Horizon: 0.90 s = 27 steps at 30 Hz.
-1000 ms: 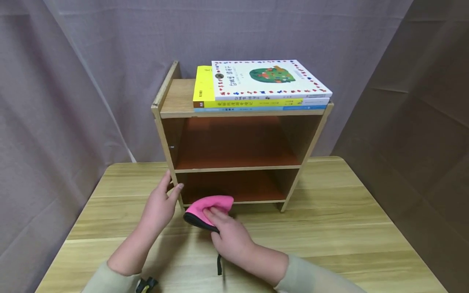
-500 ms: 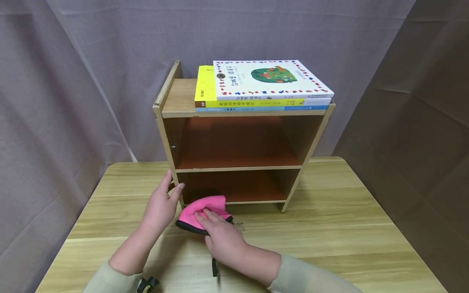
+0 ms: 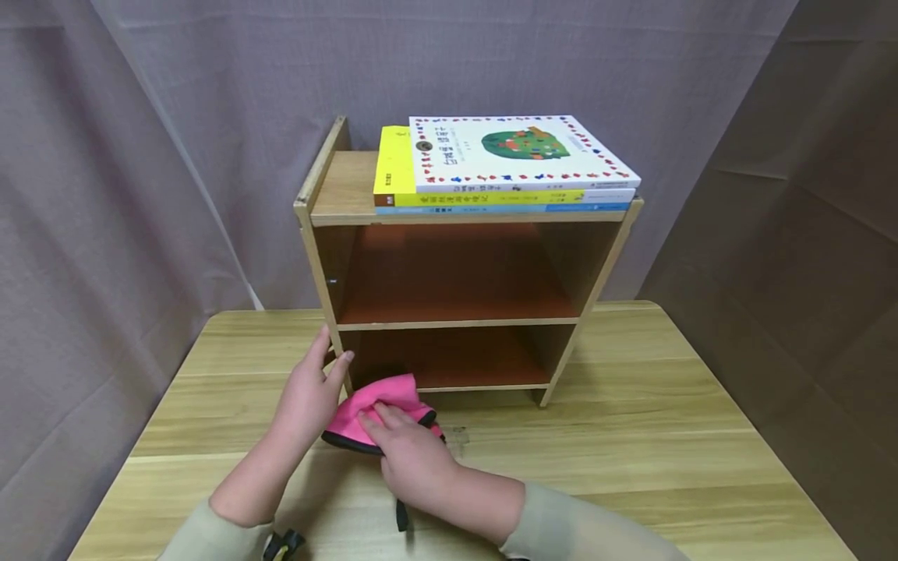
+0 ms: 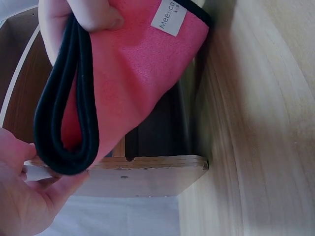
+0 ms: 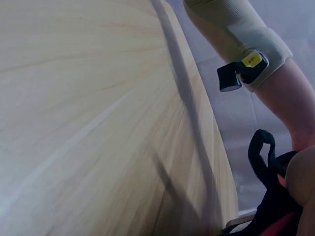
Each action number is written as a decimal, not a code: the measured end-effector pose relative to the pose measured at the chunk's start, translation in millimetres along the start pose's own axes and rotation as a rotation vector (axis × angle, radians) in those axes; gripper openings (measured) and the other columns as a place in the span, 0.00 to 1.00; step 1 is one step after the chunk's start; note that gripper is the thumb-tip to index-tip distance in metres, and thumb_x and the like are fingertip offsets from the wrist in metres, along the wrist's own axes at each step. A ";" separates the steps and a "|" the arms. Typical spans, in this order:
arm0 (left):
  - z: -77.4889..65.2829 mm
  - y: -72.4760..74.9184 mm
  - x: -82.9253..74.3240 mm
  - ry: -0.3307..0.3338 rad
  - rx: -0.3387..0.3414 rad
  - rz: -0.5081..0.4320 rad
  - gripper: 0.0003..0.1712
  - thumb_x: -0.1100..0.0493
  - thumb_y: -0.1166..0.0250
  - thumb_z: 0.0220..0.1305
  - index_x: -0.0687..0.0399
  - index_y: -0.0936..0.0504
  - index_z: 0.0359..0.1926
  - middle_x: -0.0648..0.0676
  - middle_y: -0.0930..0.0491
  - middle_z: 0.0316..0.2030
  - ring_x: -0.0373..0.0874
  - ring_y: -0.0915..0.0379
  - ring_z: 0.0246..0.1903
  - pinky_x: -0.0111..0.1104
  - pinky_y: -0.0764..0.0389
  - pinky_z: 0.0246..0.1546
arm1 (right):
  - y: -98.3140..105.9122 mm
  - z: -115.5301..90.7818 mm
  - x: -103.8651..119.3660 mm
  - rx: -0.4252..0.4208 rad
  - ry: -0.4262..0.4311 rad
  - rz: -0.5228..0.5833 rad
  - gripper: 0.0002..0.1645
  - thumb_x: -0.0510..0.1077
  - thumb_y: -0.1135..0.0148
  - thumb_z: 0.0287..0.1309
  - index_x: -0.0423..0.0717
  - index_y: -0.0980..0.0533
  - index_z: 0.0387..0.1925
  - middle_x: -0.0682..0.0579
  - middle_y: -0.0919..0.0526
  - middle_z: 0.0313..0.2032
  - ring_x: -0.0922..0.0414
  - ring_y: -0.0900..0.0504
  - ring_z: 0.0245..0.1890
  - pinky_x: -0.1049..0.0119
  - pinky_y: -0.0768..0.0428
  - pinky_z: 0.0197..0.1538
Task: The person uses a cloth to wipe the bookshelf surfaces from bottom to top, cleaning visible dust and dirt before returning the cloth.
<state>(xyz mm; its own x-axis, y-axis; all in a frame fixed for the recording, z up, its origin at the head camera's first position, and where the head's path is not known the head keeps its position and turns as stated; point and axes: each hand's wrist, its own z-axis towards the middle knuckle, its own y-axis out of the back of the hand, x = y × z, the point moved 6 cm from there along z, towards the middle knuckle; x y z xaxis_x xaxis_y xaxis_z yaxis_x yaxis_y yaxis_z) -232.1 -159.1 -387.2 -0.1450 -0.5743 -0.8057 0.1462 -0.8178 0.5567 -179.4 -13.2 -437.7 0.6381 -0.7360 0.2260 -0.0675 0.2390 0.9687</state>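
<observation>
A small wooden bookshelf (image 3: 459, 322) with brown compartments stands on the table. My left hand (image 3: 305, 401) holds its left side panel low down, thumb at the front edge and fingers along the outer face. In my right hand (image 3: 419, 466) is a folded pink cleaning cloth (image 3: 375, 396) with black edging and a black loop, at the shelf's lower left front corner. From the left wrist, the cloth (image 4: 142, 64) shows its fuzzy face and a white label, overlapping the side panel (image 4: 142, 179). The right wrist view shows only part of the right hand (image 5: 301, 179) and the loop.
Several books (image 3: 519, 156) lie flat in a stack on the shelf's top board, the uppermost white with a green picture. The wooden table (image 3: 631, 436) extends on both sides. Grey curtains (image 3: 175, 156) hang behind and to the left; a darker cloth wall (image 3: 793, 234) stands right.
My right hand has slid left and slightly toward me with the pink cloth, along the shelf's bottom front. The left hand stays on the side panel.
</observation>
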 end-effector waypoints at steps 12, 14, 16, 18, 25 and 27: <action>1.4 0.6 3.3 0.012 0.061 -0.073 0.37 0.48 0.44 0.75 0.46 0.47 0.78 0.62 0.36 0.70 0.60 0.35 0.66 0.54 0.26 0.60 | -5.7 11.7 16.6 0.036 0.061 -0.100 0.34 0.37 0.43 0.61 0.48 0.32 0.70 0.42 0.34 0.70 0.48 0.36 0.70 0.59 0.28 0.66; 2.1 1.3 3.6 0.011 0.071 -0.107 0.36 0.48 0.43 0.74 0.43 0.45 0.78 0.61 0.34 0.68 0.59 0.35 0.66 0.51 0.23 0.58 | -6.1 13.4 18.3 0.049 0.062 -0.119 0.35 0.37 0.41 0.61 0.49 0.32 0.70 0.43 0.34 0.70 0.48 0.36 0.70 0.60 0.28 0.66; 2.8 1.9 4.5 0.010 0.084 -0.162 0.37 0.49 0.42 0.74 0.44 0.45 0.78 0.60 0.35 0.68 0.59 0.36 0.66 0.48 0.21 0.56 | -6.8 15.0 20.0 0.061 0.060 -0.144 0.35 0.38 0.40 0.60 0.49 0.32 0.70 0.44 0.34 0.70 0.48 0.36 0.70 0.60 0.28 0.66; 3.4 2.2 6.2 0.010 0.099 -0.219 0.38 0.50 0.41 0.73 0.47 0.46 0.78 0.61 0.36 0.69 0.59 0.36 0.66 0.44 0.20 0.54 | -8.5 16.7 22.3 0.072 0.065 -0.187 0.36 0.39 0.37 0.59 0.50 0.32 0.70 0.44 0.34 0.70 0.48 0.35 0.70 0.61 0.29 0.67; 5.2 3.3 8.7 0.000 0.119 -0.303 0.40 0.55 0.39 0.72 0.50 0.47 0.78 0.61 0.39 0.71 0.61 0.37 0.66 0.43 0.19 0.52 | -19.3 20.6 33.2 0.071 0.096 -0.367 0.31 0.43 0.38 0.62 0.55 0.29 0.67 0.50 0.33 0.68 0.50 0.32 0.67 0.57 0.27 0.66; 5.1 3.3 8.8 0.005 0.121 -0.291 0.40 0.54 0.40 0.72 0.51 0.48 0.78 0.60 0.40 0.71 0.60 0.37 0.67 0.42 0.19 0.52 | -23.0 21.4 35.0 0.070 0.106 -0.389 0.28 0.43 0.40 0.64 0.57 0.29 0.66 0.52 0.33 0.67 0.51 0.32 0.66 0.56 0.26 0.64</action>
<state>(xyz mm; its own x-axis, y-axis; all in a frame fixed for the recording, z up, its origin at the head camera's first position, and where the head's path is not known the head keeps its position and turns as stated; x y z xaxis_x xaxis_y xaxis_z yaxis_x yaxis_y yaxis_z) -237.9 -167.1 -391.4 -0.1590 -0.3152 -0.9356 -0.0187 -0.9465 0.3221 -171.9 -58.0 -449.9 0.7018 -0.6925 -0.1672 0.1450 -0.0909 0.9852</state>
